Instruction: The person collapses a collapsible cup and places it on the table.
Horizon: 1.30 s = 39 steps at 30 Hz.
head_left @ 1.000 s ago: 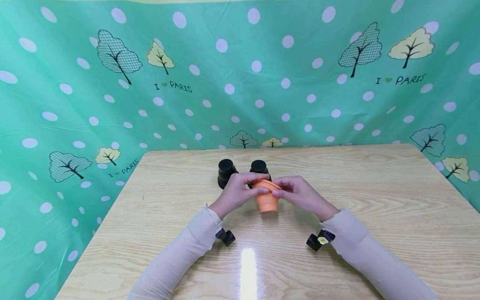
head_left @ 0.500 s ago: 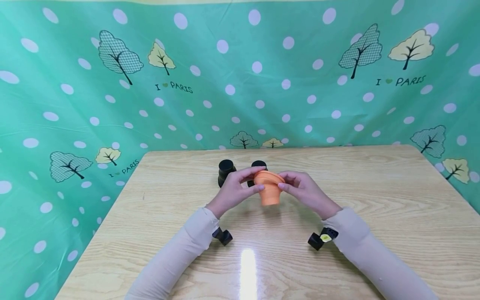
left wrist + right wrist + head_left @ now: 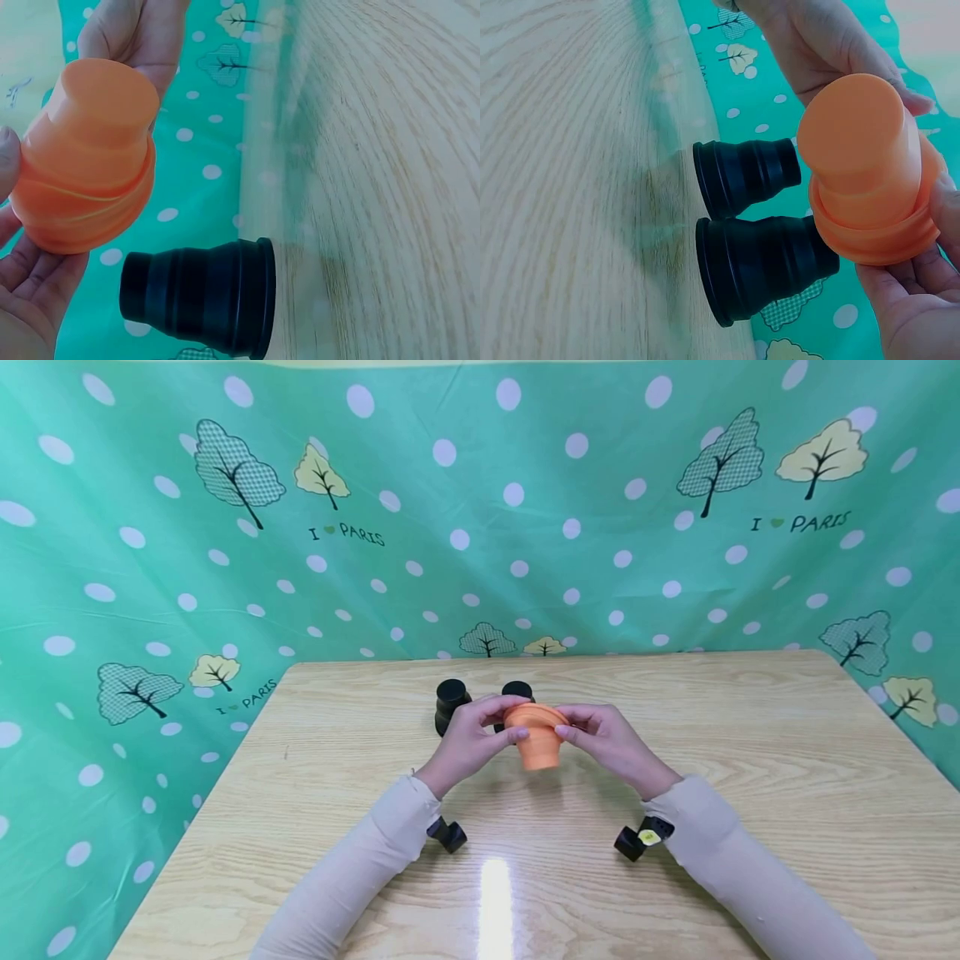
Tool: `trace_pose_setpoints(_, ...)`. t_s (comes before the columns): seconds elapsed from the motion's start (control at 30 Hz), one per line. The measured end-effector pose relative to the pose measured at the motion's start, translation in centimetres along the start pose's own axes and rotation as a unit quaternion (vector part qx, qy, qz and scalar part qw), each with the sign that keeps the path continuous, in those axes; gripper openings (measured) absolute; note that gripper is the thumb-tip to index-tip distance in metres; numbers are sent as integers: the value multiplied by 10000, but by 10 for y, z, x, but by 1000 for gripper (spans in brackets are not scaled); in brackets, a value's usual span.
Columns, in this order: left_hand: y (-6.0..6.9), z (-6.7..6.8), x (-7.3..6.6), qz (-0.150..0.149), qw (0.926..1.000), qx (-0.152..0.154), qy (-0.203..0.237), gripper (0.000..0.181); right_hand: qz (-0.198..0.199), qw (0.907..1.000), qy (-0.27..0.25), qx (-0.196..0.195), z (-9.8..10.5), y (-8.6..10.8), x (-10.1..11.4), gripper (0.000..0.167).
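Observation:
Both hands hold an orange collapsible cup point(image 3: 542, 747) above the table, its wide rim up and narrow base down. The left hand point(image 3: 472, 739) pinches the left side of the rim, thumb in front. On the right side, the right hand point(image 3: 606, 742) grips the rim with thumb and fingers. In the left wrist view the orange cup point(image 3: 101, 142) shows a slanted, partly folded band below the base section. The right wrist view shows the cup point(image 3: 862, 150) with its round base toward the camera.
Two black stepped cups stand upside down behind the hands: one point(image 3: 452, 702) at the left, the other point(image 3: 517, 691) partly hidden by the left hand and orange cup. A wooden table point(image 3: 360, 710) lies beneath, with a green dotted curtain point(image 3: 420, 468) behind it.
Compared with a second ago, the hands and orange cup are slightly higher, and the cup's base is clear of the table. Over the last half second they have barely moved.

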<state>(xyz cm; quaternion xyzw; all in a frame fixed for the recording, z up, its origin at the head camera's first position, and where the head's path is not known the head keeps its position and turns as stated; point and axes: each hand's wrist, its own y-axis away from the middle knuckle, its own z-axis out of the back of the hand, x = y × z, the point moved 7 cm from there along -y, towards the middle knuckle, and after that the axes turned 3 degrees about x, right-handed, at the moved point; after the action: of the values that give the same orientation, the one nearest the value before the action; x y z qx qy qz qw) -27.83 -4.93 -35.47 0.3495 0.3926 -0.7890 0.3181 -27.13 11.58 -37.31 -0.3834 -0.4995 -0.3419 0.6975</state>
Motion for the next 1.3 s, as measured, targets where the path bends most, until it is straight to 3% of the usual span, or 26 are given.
trace_pose_setpoints(0.4,-1,-2,-1,76,9997,-87,-229,28,-136,9998,75,-86,1,0,-3,31)
trace_pose_setpoints(0.6,-3,-2,2,23,9989,-303,-352,19,-68,9999,127,-94,0,0,-3,31)
trace_pose_setpoints(0.77,-2,0,9,265,9981,-492,-240,17,-129,9994,310,-48,-1,0,-3,31)
trace_pose_setpoints(1.03,-3,-3,13,549,9983,-81,171,19,-214,9991,355,-12,0,0,-1,32)
trace_pose_setpoints(1.3,-2,-9,15,745,9929,428,824,24,-260,9985,472,-66,1,1,0,31)
